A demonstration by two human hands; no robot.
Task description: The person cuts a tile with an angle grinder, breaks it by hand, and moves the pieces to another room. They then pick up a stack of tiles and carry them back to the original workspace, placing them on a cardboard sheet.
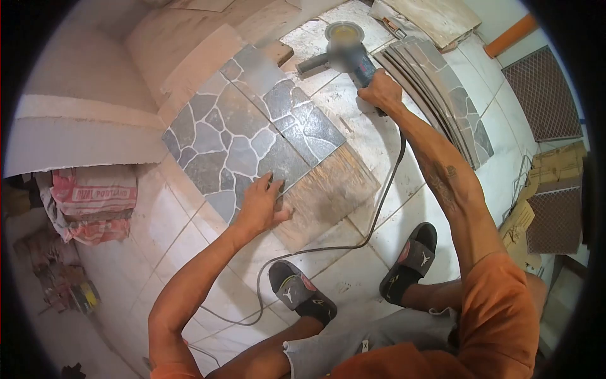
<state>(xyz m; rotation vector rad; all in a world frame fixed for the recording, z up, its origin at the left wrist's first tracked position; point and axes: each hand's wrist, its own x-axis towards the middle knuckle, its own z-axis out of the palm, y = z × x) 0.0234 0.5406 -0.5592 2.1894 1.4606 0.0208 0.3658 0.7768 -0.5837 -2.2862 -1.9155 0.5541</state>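
Note:
A stone-patterned grey tile (227, 136) lies on a worn wooden board (328, 199), with a narrower cut piece (306, 123) of the same pattern along its right edge. My left hand (262, 205) rests at the tile's near edge, fingers spread and touching it. Beyond the tiles, my right hand (382, 95) is wrapped round the body of an angle grinder (360, 63). The grinder's disc (345, 33) points away from me, and its side handle (313, 64) sticks out to the left. A dark cord (379, 221) trails from it across the floor.
Several tiles (442, 95) stand stacked at the right, near an orange pipe (511, 35). Cement bags (95, 202) sit at the left under a ledge. Cardboard (558, 164) and mesh-patterned panels (543, 95) are at the far right. My sandalled feet (303, 294) are close by the cord.

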